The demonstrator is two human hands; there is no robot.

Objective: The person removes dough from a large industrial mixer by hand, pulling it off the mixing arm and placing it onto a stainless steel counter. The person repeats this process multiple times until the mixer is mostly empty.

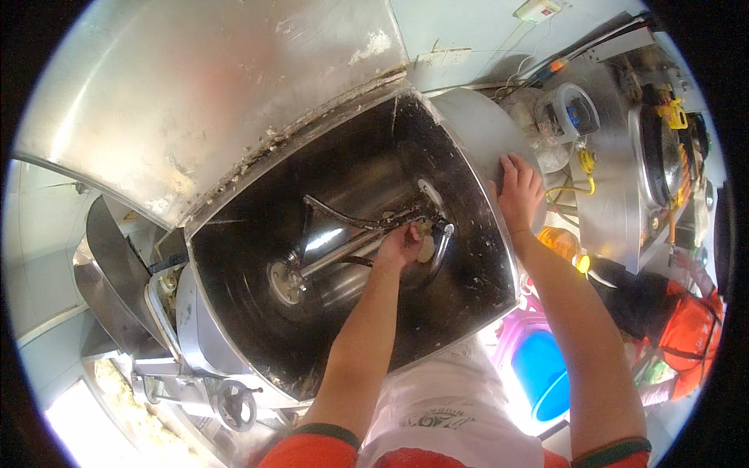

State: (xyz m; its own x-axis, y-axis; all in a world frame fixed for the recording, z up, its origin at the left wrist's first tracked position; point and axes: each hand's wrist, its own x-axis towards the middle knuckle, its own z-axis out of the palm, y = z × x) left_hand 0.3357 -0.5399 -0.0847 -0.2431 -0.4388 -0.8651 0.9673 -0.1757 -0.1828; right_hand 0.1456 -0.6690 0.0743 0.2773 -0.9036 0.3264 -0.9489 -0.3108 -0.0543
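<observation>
In front of me is the deep steel tub of a dough mixer, with a metal agitator shaft and bent arms across its inside. My left hand reaches into the tub near the right end of the shaft. Its fingers are curled around a pale piece of dough, beside a dough-smeared agitator arm. My right hand lies outside the tub, on the grey rounded housing at the tub's right side. It holds nothing, and its fingers are slightly apart.
The raised steel lid carries dried residue along its hinge edge. A handwheel sits at lower left. To the right are a blue bucket, a bottle of yellow oil, a steel counter and another person in red.
</observation>
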